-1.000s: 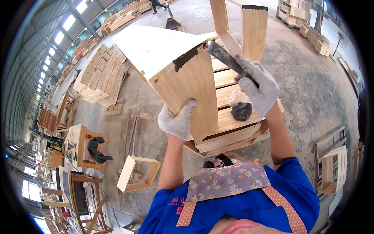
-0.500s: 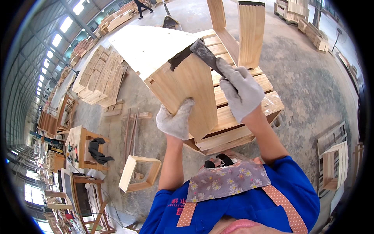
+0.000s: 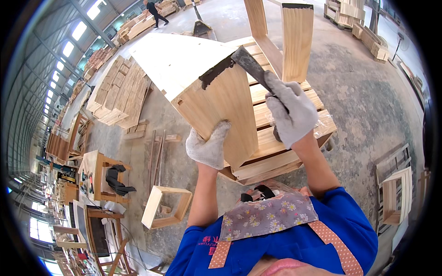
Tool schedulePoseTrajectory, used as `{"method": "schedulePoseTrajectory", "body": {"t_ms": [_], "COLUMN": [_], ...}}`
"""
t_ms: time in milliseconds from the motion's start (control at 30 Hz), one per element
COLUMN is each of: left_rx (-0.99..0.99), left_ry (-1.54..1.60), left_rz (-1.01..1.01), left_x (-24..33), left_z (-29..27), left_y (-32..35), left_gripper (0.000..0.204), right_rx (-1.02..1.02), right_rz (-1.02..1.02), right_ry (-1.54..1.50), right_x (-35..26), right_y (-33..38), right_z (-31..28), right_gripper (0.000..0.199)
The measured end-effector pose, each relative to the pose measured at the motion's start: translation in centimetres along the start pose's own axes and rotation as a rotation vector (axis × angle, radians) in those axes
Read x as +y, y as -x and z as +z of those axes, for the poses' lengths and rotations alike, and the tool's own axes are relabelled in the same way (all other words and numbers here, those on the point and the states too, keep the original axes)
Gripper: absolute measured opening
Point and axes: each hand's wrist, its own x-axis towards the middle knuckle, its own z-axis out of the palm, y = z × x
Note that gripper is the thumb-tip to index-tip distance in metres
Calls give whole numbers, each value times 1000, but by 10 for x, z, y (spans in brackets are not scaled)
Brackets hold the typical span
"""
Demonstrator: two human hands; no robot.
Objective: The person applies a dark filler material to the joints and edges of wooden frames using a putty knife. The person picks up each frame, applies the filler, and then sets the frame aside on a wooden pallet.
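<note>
Close to the middle of the view, a pale wooden box piece stands tilted on a slatted wooden stand. Along the upper edge of its near panel lies a strip of dark paste, with an uneven lower border. The left grip, which is a hand in a whitish glove, is closed around the left edge of this panel, and the thumb is pressed flat on the face of the wood. The right grip, gloved also, is closed firmly on the handle of a scraper. The flat grey blade points up and to the left, and its end is at the right end of the dark strip; whether it touches the wood, I cannot tell. Beside the right glove a small dark lump is partly hidden. Clear plastic lies at the right corner of the stand. Behind, a second wooden piece rises upright, and its top end is also dark. Further to the left are stacked boards and, on the concrete floor, an open wooden frame.
</note>
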Motion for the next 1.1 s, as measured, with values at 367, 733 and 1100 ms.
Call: {"method": "schedulePoseTrajectory", "body": {"t_ms": [367,733,1100], "left_rx": [-68,-145,-142], "left_ry": [-21,-102,-36], "left_rz": [72,-17,-47], "left_x": [-8,5,3], "left_z": [-32,-10,-3], "left_y": [0,-1,-2], "left_gripper": [18,38,28], "right_rx": [-72,-120,-163], "right_rz": [-127,231,244], "right_ry": [258,7,-48], "right_x": [-1,10,-1], "right_y": [-4,16,17], "right_z": [21,2,-7], "right_gripper": [35,45,44]}}
